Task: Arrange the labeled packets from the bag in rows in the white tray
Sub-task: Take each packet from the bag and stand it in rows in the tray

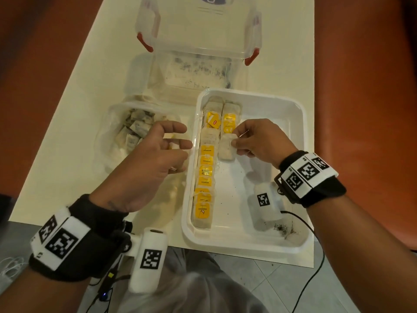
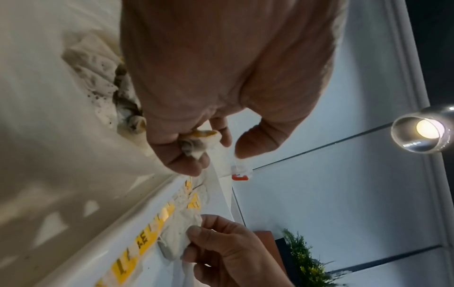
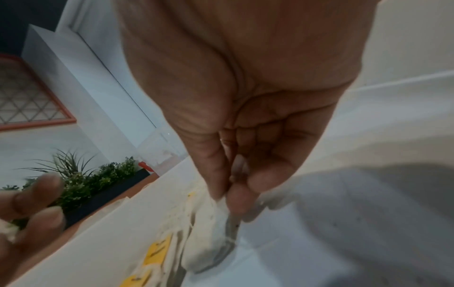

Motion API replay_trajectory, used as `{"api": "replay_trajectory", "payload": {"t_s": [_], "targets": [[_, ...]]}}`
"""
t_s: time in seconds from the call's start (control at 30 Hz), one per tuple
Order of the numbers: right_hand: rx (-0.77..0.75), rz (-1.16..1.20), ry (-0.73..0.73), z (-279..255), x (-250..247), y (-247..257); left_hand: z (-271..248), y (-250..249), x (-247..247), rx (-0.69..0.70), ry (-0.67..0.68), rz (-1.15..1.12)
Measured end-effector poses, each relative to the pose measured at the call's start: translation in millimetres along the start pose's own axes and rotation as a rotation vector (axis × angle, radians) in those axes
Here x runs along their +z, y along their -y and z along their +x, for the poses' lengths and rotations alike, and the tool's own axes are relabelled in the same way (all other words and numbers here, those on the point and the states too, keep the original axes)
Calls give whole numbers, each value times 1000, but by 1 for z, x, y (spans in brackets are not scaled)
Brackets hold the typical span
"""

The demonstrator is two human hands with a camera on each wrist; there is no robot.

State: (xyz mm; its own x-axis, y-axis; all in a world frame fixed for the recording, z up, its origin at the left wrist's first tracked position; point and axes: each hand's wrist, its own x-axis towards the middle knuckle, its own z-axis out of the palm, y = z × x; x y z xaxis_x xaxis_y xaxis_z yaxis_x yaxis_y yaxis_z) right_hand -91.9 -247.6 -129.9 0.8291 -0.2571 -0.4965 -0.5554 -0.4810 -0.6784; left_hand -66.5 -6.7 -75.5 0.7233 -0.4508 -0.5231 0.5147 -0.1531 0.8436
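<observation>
A cream table (image 1: pixel 67 136) carries a clear storage box (image 1: pixel 198 30) at the far end, then the white tray (image 1: pixel 291 109), and to its left a clear bag (image 1: pixel 110 141) with packets (image 1: pixel 135 127) heaped inside. In the tray, one full row of packets with yellow labels (image 1: pixel 206 163) runs along the left wall, and a second row (image 1: pixel 230 118) has begun beside it at the far end.

The step in hand looks like extending that second row. The right hand (image 1: pixel 257 138) pinches a pale packet (image 1: pixel 226 150) between thumb and fingertips, holding it on the tray floor just below the second row's last packet. The left hand (image 1: pixel 155 159) hovers between bag and tray, forefinger and thumb spread, while its lower fingers curl around another packet (image 2: pixel 199 141), seen from the left wrist.

Next, I judge the right hand needs to square its packet against the row and let go; then the left hand's packet goes just below it.
</observation>
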Motion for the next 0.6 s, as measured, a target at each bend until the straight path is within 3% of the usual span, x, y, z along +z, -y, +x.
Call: {"api": "replay_trajectory", "payload": {"t_s": [0.47, 0.6], "targets": [[11, 149, -181, 4, 2, 2, 6, 0, 3, 48, 1, -31], [-70, 74, -256, -11, 2, 12, 12, 1, 5, 69, -16, -32]]}}
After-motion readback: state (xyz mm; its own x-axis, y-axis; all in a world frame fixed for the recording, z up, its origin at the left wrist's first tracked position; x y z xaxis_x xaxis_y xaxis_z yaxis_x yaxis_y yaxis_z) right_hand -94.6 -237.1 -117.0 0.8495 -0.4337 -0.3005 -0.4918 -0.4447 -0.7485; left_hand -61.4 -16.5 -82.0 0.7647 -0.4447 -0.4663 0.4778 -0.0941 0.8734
